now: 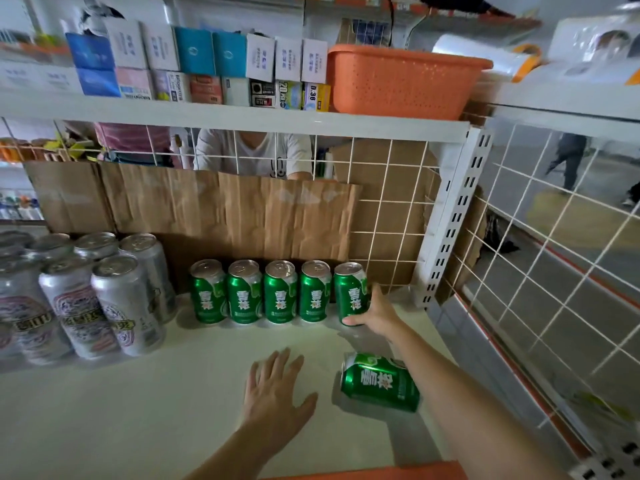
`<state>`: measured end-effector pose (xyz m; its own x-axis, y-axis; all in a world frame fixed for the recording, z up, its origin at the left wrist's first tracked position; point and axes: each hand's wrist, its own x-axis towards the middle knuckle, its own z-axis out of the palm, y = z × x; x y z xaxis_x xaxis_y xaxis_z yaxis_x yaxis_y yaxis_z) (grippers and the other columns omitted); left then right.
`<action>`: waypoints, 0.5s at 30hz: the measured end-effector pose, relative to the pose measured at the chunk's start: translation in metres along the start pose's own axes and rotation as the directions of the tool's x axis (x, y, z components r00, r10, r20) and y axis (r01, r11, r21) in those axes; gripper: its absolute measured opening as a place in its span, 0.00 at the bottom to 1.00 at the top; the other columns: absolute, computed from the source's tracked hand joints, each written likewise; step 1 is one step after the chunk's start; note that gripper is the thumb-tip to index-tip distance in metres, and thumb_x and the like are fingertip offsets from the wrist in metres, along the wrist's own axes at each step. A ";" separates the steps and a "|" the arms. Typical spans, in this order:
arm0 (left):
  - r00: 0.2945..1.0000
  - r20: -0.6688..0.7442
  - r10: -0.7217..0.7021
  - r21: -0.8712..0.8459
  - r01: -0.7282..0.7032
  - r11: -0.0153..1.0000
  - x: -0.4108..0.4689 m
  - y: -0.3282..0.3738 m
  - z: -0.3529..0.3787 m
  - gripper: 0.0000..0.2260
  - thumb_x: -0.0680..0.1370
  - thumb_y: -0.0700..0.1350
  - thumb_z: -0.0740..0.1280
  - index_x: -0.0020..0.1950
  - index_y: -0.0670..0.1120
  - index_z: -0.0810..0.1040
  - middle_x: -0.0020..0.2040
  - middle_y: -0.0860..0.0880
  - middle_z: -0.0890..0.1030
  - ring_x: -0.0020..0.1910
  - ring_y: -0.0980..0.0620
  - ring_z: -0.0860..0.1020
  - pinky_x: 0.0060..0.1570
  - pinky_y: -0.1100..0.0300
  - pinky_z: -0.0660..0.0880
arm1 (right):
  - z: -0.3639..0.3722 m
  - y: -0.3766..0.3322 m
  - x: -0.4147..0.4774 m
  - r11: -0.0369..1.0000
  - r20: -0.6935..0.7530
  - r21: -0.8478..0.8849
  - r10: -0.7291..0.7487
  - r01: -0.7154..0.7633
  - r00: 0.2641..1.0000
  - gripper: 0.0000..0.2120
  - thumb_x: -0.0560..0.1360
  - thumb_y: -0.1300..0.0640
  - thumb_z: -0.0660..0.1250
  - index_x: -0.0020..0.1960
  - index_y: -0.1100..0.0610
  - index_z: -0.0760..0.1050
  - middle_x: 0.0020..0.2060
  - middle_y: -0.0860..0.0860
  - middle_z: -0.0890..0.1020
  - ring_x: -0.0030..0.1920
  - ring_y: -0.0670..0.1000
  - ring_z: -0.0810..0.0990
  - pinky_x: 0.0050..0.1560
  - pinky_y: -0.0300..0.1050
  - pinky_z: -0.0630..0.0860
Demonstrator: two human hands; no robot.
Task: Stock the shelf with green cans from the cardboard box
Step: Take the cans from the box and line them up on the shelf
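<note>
white wire-grid panel [391, 202] behind, cardboard sheet [228, 209] against it, orange basket [398, 81] above.

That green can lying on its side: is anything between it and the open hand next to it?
Nothing visible. The left hand rests flat on the bare shelf, and only empty shelf separates it from the tipped can.

Right hand [375, 311] around the fifth upright green can [350, 292]; left hand [275, 389] flat on shelf [156, 393].

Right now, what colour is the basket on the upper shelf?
Orange, with small perforations; the basket shows best in the head view.
</note>
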<state>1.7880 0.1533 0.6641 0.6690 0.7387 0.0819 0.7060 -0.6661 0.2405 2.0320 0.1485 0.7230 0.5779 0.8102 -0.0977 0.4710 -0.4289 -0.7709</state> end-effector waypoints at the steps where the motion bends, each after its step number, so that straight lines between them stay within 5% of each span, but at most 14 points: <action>1: 1.000 -0.018 0.002 0.007 -0.001 1.000 0.000 0.000 0.001 0.26 0.65 0.66 0.58 0.56 0.55 0.78 0.57 0.51 0.81 0.55 0.49 0.80 0.59 0.53 0.59 | 0.000 0.000 0.001 1.000 -0.009 -0.023 -0.006 0.006 1.000 0.45 0.60 0.58 0.80 0.68 0.59 0.58 0.66 0.56 0.71 0.66 0.57 0.70 0.65 0.54 0.67; 4: 1.000 0.005 -0.011 -0.040 0.011 0.999 0.000 0.000 0.003 0.29 0.67 0.66 0.55 0.63 0.54 0.74 0.65 0.50 0.75 0.64 0.48 0.73 0.65 0.53 0.55 | 0.005 -0.002 0.004 0.997 -0.040 -0.074 -0.018 0.015 0.999 0.45 0.59 0.56 0.81 0.68 0.59 0.59 0.65 0.56 0.73 0.65 0.58 0.71 0.64 0.53 0.68; 7: 1.000 -0.025 0.000 -0.045 -0.001 0.999 0.001 -0.002 0.004 0.37 0.67 0.68 0.44 0.74 0.55 0.59 0.76 0.52 0.56 0.75 0.50 0.52 0.73 0.51 0.43 | 0.013 -0.004 0.004 0.994 -0.058 -0.105 -0.036 0.029 0.998 0.45 0.58 0.56 0.82 0.67 0.58 0.59 0.64 0.55 0.74 0.64 0.57 0.73 0.63 0.52 0.68; 15: 1.000 0.009 -0.017 -0.026 0.017 1.000 0.000 0.001 -0.003 0.40 0.64 0.68 0.39 0.75 0.56 0.54 0.77 0.53 0.51 0.75 0.52 0.47 0.73 0.50 0.40 | 0.006 -0.002 0.011 0.998 0.045 -0.026 -0.049 0.050 0.998 0.41 0.61 0.60 0.79 0.68 0.57 0.62 0.62 0.53 0.76 0.63 0.55 0.74 0.64 0.50 0.69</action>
<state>1.7878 0.1533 0.6675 0.6589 0.7490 0.0693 0.7112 -0.6504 0.2669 2.0331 0.1606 0.7201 0.5235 0.8474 -0.0882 0.5165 -0.3980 -0.7581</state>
